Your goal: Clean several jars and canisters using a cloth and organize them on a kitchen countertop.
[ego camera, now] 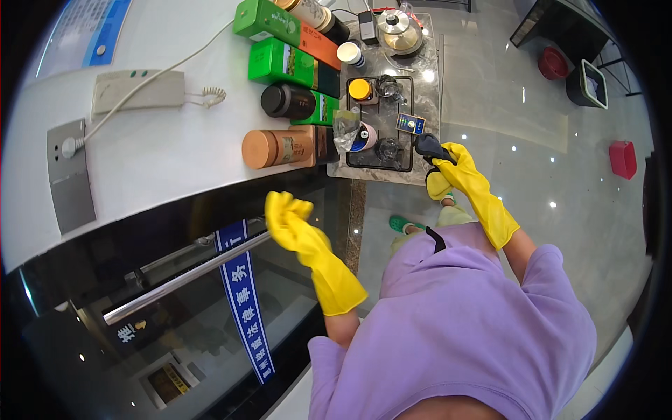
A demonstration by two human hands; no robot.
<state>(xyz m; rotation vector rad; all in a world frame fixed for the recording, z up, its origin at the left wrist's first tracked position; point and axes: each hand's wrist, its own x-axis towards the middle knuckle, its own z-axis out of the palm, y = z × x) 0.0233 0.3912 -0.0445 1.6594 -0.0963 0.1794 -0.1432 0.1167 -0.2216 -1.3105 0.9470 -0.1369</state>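
Observation:
My left hand (290, 218), in a yellow rubber glove, is raised in front of the glass door (294, 273). Its fingers are curled, and no object shows in them. The upper end of the door's metal bar handle (189, 275) reaches the glove in the picture; whether they touch is unclear. My right hand (458, 164), also gloved, grips a dark grey and yellow cloth (434, 149) at the near right corner of a stone-patterned tea table (420, 176). Just beyond the cloth lies a small blue and gold box (410, 124) on a black-rimmed tray (380, 167).
Glass cups (388, 150), a yellow-lidded jar (360, 90) and a glass kettle (400, 34) stand on the table. Green tea boxes (281, 60) and canisters (278, 148) line its left side. An intercom handset (137, 92) is on the wall. Bins (622, 159) stand on the tiled floor.

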